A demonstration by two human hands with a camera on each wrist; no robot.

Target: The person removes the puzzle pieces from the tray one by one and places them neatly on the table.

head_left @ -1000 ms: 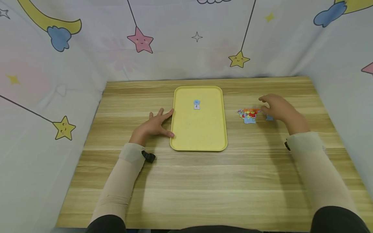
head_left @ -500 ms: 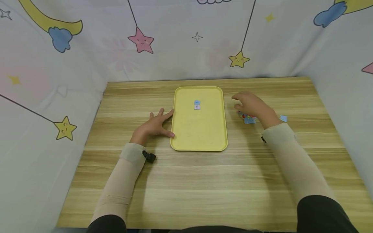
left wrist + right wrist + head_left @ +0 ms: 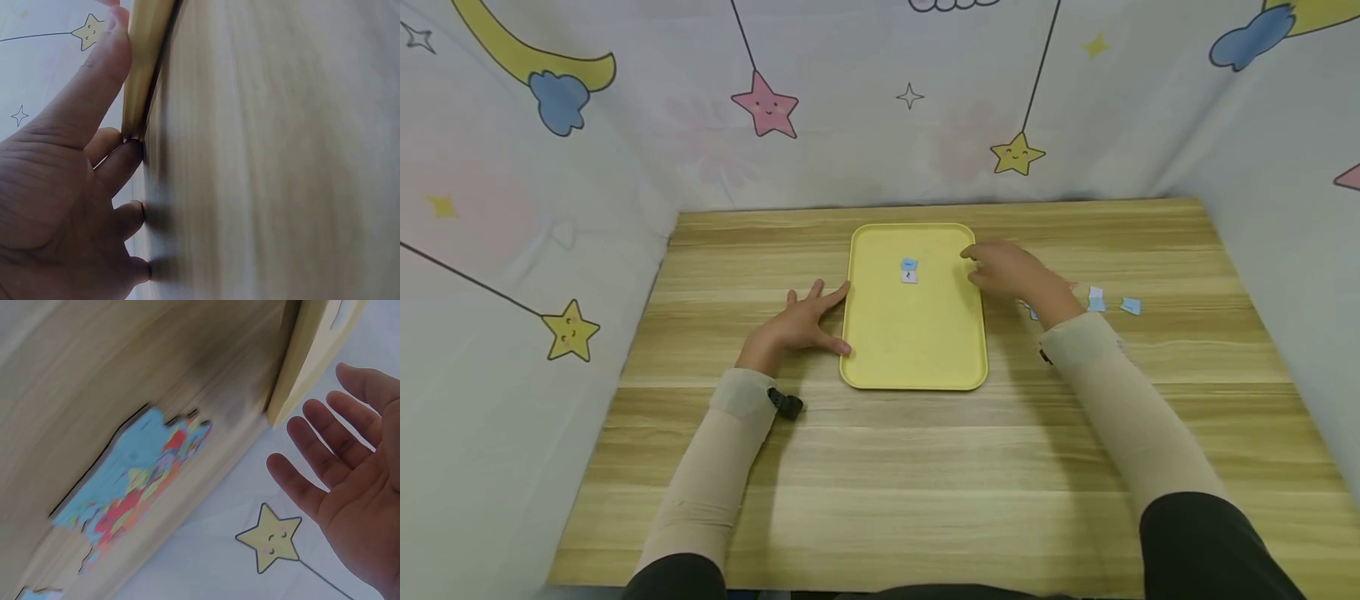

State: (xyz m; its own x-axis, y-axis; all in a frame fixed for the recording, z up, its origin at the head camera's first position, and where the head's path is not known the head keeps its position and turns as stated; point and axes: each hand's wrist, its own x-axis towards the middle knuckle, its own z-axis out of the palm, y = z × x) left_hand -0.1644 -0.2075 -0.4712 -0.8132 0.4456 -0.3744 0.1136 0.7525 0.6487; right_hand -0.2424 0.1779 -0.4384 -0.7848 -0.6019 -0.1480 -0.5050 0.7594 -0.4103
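A yellow tray (image 3: 913, 342) lies on the wooden table, with a small blue-and-white puzzle piece (image 3: 909, 271) near its far end. My left hand (image 3: 793, 323) rests at the tray's left side, fingers spread, thumb and index finger touching the rim. Over the tray's right rim hovers my right hand (image 3: 1003, 271); the right wrist view shows its fingers loosely extended with nothing in them. Beneath that wrist lies a cluster of colourful puzzle pieces (image 3: 134, 472), blue, red and orange, mostly covered by the forearm in the head view.
Right of the cluster lie a white-and-blue piece (image 3: 1097, 299) and, farther right, another blue piece (image 3: 1131, 306). A white curtain (image 3: 850, 158) printed with stars and moons stands behind the table (image 3: 910, 483) and along both sides.
My right hand has travelled left, from above the loose pieces, past the colourful cluster, to the tray's right rim. The left hand has stayed at the tray.
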